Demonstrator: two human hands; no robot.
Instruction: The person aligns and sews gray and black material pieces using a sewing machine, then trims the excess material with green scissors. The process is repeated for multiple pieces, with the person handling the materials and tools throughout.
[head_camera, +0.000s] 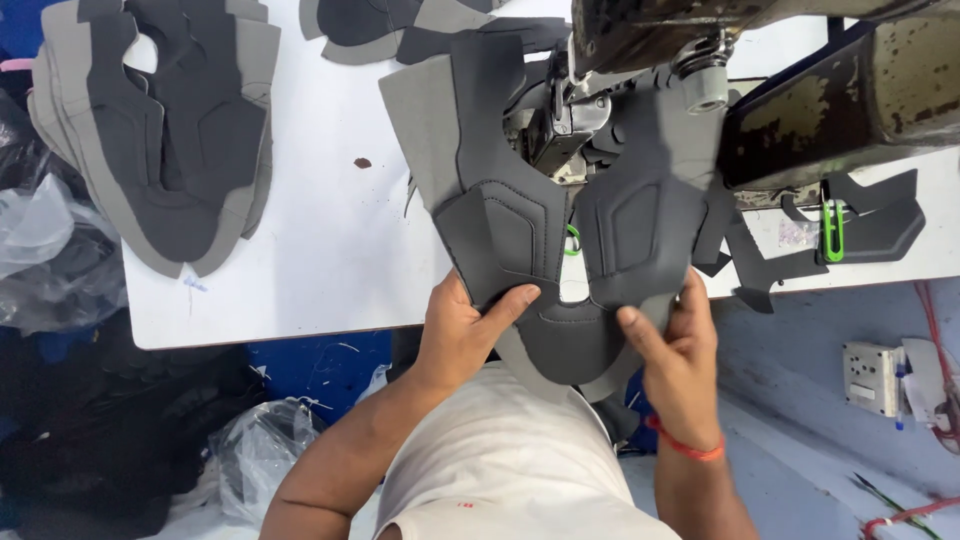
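Both hands pinch the grey shoe upper (560, 240): left hand (462, 335) and right hand (680, 350) at its near edge, far end under the sewing machine (640, 110). Panels look stitched already; stack of cut pieces (160, 130) on table (330, 230) waits.

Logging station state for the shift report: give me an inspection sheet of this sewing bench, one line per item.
Surface: white table, one small dark speck on it.
Job's things: grey shoe upper held at the sewing machine.
Clutter: stack of cut grey uppers far left; loose dark offcuts and a green clip at right.
Hands: left hand and right hand each pinch the upper's near edge.
Cables: red wires by a wall box.
Surroundings: plastic bags on the left.
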